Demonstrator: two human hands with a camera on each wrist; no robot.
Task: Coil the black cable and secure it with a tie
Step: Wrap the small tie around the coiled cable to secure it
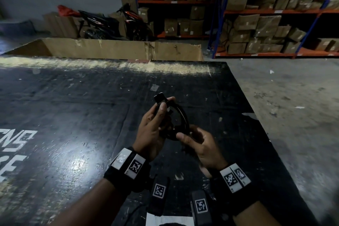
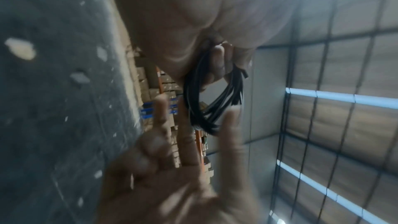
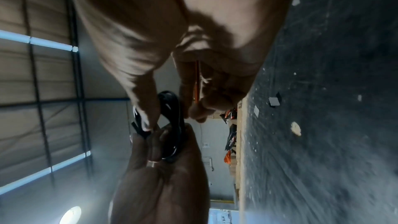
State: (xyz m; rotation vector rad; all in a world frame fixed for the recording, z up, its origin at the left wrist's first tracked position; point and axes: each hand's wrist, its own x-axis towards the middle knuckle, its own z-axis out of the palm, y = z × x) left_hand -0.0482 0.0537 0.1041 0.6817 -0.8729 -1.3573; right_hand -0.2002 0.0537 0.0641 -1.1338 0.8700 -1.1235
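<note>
The coiling looks done, to judge by how things lie: the cable (image 1: 180,115) is gathered into a small loop of several turns held in the air above the table (image 1: 73,108), between both hands; what seems left is the tie, and I cannot tell whether one is on yet, though a pale bit shows on the loop near the left thumb.

The left hand (image 1: 154,130) grips the far side of the loop, fingers curled round the strands, with a black plug end (image 1: 160,97) sticking out above them; the right hand (image 1: 199,145) pinches the near side of the loop between thumb and fingers, and whether it also holds a tie I cannot tell.

Largest first, taken from the table: racks (image 1: 271,13) of cardboard boxes stand well beyond its far right corner; concrete floor (image 1: 293,97) runs along its right side; the table itself is a wide black board, scuffed, with white lettering at its left; a flattened carton (image 1: 117,48) lies just past its far edge; motorbikes (image 1: 113,22) stand beyond that.
</note>
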